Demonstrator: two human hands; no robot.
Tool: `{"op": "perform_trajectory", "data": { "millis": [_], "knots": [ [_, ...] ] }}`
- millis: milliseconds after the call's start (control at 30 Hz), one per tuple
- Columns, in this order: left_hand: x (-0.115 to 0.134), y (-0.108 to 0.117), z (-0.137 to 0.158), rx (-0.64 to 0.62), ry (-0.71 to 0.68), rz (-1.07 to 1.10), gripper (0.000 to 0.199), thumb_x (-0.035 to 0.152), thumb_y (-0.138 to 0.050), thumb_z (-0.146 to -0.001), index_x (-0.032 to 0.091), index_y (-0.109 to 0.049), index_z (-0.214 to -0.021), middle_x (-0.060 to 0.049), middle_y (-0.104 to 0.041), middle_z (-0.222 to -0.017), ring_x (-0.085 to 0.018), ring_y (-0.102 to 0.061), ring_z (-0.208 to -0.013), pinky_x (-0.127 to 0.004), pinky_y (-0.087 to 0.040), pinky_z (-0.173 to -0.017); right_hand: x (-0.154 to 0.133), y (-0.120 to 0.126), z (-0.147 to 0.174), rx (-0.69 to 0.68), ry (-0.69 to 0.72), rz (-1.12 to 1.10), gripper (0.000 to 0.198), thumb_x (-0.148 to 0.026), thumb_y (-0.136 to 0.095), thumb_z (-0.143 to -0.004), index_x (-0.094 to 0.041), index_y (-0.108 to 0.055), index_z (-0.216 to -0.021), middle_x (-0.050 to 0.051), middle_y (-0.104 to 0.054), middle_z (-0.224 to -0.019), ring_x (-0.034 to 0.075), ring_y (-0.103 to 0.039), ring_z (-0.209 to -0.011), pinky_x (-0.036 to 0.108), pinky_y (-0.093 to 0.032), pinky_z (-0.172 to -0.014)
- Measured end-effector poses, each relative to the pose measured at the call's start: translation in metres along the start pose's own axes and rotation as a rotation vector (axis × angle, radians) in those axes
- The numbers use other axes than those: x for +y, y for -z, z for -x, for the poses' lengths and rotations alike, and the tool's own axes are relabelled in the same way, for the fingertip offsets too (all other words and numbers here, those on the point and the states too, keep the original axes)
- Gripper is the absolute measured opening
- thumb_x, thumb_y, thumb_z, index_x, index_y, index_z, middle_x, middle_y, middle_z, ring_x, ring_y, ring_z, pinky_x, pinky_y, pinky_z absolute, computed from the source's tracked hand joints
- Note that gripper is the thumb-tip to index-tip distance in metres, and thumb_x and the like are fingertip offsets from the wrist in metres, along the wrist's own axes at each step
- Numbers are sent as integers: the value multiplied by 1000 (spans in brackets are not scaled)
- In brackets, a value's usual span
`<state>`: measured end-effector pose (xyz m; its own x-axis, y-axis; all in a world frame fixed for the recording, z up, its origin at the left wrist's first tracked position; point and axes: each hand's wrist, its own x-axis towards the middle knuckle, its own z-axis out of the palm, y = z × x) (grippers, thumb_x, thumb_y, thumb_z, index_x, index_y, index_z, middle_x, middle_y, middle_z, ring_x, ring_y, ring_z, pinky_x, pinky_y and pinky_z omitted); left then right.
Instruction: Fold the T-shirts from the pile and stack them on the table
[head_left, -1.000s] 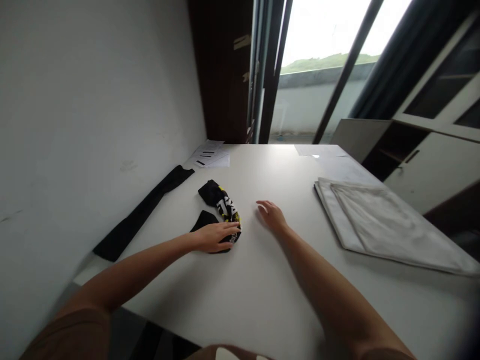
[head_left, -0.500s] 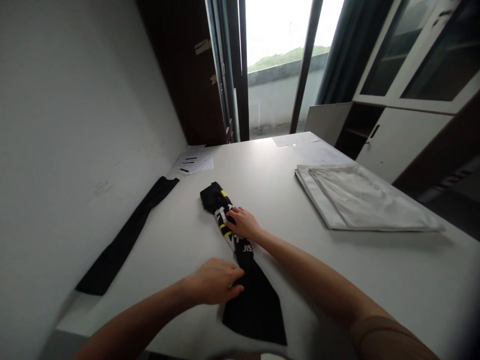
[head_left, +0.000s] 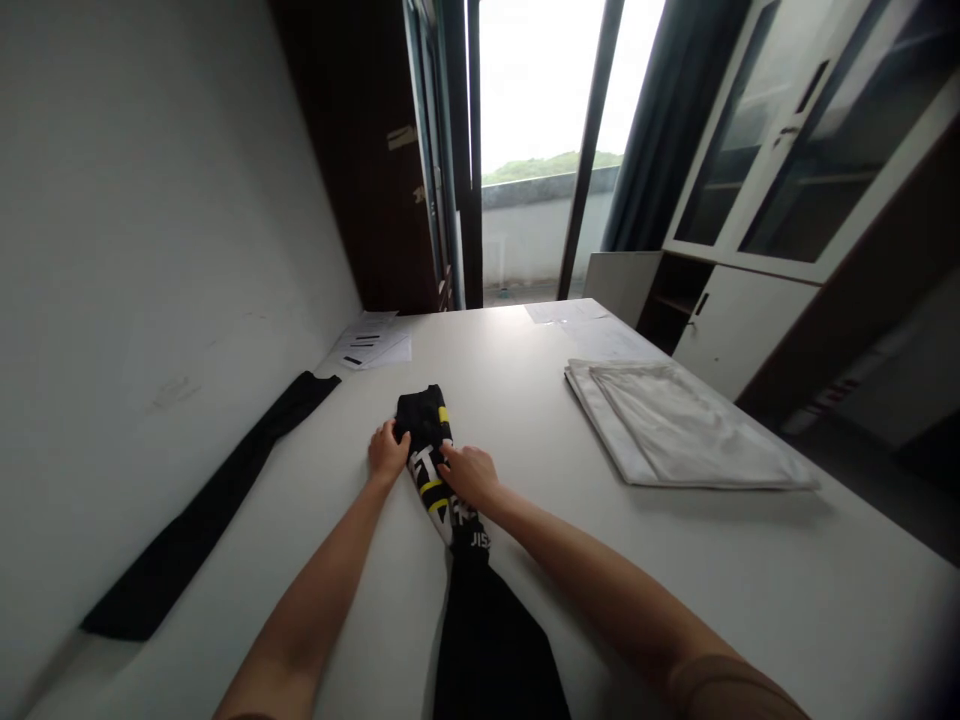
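A long black fabric sleeve (head_left: pixel 487 640) lies stretched across the table in front of me, its printed upper part bearing white lettering and yellow bands. At the left edge of its far end, my left hand (head_left: pixel 388 450) holds the cloth between thumb and fingers. My right hand (head_left: pixel 469 474) grips the opposite edge a little nearer to me, fingers over the print. The cloth under my right fingers is hidden. The near end of the sleeve flares out and runs off the bottom of the view.
A second, plain black sleeve (head_left: pixel 217 510) lies along the wall on the left. Papers (head_left: pixel 375 342) sit at the far left corner, and a folded white cloth (head_left: pixel 675 425) on the right. The white table (head_left: pixel 495 350) ends before a glass door and cabinets.
My left hand has moved forward from the narrow middle of the sleeve to its far end and taken hold there. The far end now lies flatter and wider. The view has shifted slightly.
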<state>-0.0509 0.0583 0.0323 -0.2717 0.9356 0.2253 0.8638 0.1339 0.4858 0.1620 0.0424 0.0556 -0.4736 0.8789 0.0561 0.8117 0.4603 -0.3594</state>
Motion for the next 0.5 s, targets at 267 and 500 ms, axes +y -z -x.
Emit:
{"op": "perform_trajectory", "data": {
  "millis": [267, 500],
  "knots": [
    [15, -15, 21, -132, -159, 115, 13, 18, -60, -82, 23, -61, -95, 2, -67, -85, -15, -64, -78, -24, -48, -73, 24, -1, -8, 197, -12, -82, 53, -47, -67, -92, -28, -53, -140, 14, -65, -127, 33, -61, -118, 42, -47, -92],
    [15, -20, 32, -223, -190, 161, 11, 16, -48, -84, 25, -54, -88, 0, -66, -84, -17, -65, -79, -28, -51, -73, 54, -10, -19, 258, 77, -252, 19, -23, -62, -89, -25, -70, -107, 8, -67, -116, 27, -57, -115, 38, -43, -100]
  ]
}}
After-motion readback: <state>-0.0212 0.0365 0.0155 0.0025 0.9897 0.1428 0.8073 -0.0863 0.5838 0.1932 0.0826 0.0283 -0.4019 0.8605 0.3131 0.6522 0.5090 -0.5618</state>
